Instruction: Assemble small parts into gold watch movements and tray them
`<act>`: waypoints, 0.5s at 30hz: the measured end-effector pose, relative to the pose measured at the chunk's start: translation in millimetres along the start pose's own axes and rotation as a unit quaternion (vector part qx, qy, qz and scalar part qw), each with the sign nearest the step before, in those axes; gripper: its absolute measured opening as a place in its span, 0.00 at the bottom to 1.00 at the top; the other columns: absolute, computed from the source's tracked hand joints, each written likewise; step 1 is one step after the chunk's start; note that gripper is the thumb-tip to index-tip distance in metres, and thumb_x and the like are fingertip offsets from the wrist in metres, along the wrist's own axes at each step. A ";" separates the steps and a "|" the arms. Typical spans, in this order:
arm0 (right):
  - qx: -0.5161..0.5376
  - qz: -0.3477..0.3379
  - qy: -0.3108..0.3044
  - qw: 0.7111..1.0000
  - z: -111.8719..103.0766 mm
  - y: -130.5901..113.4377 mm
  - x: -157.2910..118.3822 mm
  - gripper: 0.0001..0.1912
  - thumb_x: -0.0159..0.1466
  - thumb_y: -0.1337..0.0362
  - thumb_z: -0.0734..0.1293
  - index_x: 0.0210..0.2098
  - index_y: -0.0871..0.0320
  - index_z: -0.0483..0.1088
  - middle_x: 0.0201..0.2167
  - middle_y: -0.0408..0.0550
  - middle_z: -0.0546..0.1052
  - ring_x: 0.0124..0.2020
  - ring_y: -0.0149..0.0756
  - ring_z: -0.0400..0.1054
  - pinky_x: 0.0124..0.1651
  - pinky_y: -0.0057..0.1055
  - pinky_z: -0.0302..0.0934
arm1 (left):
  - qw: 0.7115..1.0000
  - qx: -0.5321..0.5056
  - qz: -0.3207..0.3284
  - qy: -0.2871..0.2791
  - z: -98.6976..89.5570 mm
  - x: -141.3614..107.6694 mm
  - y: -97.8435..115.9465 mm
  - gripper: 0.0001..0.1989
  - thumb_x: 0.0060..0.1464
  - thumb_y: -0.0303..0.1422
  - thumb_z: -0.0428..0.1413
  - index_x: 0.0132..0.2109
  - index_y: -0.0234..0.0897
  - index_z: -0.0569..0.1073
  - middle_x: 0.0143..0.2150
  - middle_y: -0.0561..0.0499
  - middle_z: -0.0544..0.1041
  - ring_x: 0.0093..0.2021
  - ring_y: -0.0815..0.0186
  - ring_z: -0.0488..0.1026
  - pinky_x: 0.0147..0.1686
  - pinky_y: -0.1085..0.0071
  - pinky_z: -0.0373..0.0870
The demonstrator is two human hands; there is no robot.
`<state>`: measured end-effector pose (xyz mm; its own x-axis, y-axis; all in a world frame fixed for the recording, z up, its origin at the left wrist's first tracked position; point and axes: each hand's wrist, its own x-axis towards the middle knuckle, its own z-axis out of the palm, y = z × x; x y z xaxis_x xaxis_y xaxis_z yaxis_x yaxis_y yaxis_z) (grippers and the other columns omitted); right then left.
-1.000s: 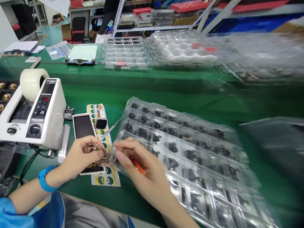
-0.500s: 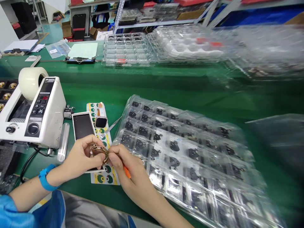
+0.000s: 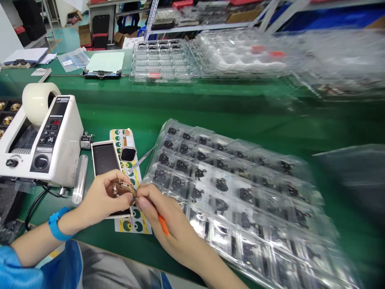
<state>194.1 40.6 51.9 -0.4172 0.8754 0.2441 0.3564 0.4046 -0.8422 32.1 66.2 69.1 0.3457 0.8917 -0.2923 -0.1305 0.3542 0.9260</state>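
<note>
My left hand [image 3: 102, 198], with a blue band at its wrist, is closed on a round gold-brown metal part [image 3: 124, 192] with an open middle. My right hand [image 3: 167, 218] touches the part's right edge with thumb and forefinger and holds an orange-handled tool [image 3: 163, 225]; the tool's tip is hidden by the fingers. Both hands are over a white-rimmed black tray [image 3: 105, 158] and a sheet of green and yellow stickers [image 3: 136, 218]. A watch [image 3: 128, 154] lies on the sheet, with tweezers [image 3: 141, 159] beside it.
A white tape dispenser [image 3: 57, 148] stands left, with black boxes of gold parts beyond. Clear blister trays [image 3: 228, 188] holding black parts cover the right side of the green table [image 3: 120, 108]. More clear trays [image 3: 162, 60] and a clipboard [image 3: 105, 64] are at the back.
The metal part has tilted slightly in my left hand. My right hand has turned a little, and the orange handle has shifted slightly right and down.
</note>
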 end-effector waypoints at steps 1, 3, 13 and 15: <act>0.000 0.003 -0.004 1.000 0.2 0.1 0.0 0.10 0.71 0.67 0.52 0.33 0.53 0.55 0.22 0.37 0.60 0.19 0.29 0.53 0.24 0.27 0.49 | 1.000 -0.004 -0.001 0.001 -0.3 0.1 -0.1 0.09 0.39 0.25 0.59 0.30 0.36 0.67 0.20 0.61 0.67 0.19 0.77 0.59 0.20 0.79 0.57; -0.002 0.013 -0.020 1.000 0.0 0.8 -0.6 0.09 0.71 0.67 0.52 0.33 0.53 0.55 0.22 0.37 0.60 0.19 0.29 0.52 0.24 0.28 0.49 | 1.000 -0.017 -0.004 -0.005 -1.6 0.4 -0.6 0.09 0.40 0.26 0.60 0.30 0.36 0.67 0.19 0.61 0.67 0.18 0.77 0.59 0.20 0.79 0.57; 0.128 0.129 0.018 0.983 3.9 -1.2 1.7 0.29 0.70 0.42 0.50 0.21 0.54 0.54 0.18 0.39 0.59 0.20 0.30 0.54 0.24 0.28 0.51 | 0.999 -0.041 0.027 -0.012 -3.0 2.8 -4.9 0.10 0.43 0.29 0.65 0.34 0.33 0.73 0.25 0.55 0.73 0.23 0.74 0.67 0.24 0.77 0.67; 0.138 0.159 0.049 0.976 3.2 -2.1 3.8 0.31 0.68 0.39 0.53 0.19 0.55 0.55 0.16 0.39 0.59 0.19 0.29 0.53 0.23 0.28 0.50 | 0.999 -0.029 0.044 0.012 -2.7 3.3 -7.0 0.10 0.43 0.29 0.65 0.33 0.33 0.72 0.26 0.54 0.73 0.24 0.72 0.69 0.25 0.77 0.68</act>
<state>189.2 42.2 53.1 -0.2351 0.9718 -0.0174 0.2105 0.0334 -0.9770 31.6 67.5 61.1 0.3091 0.9260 -0.2168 -0.2136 0.2897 0.9330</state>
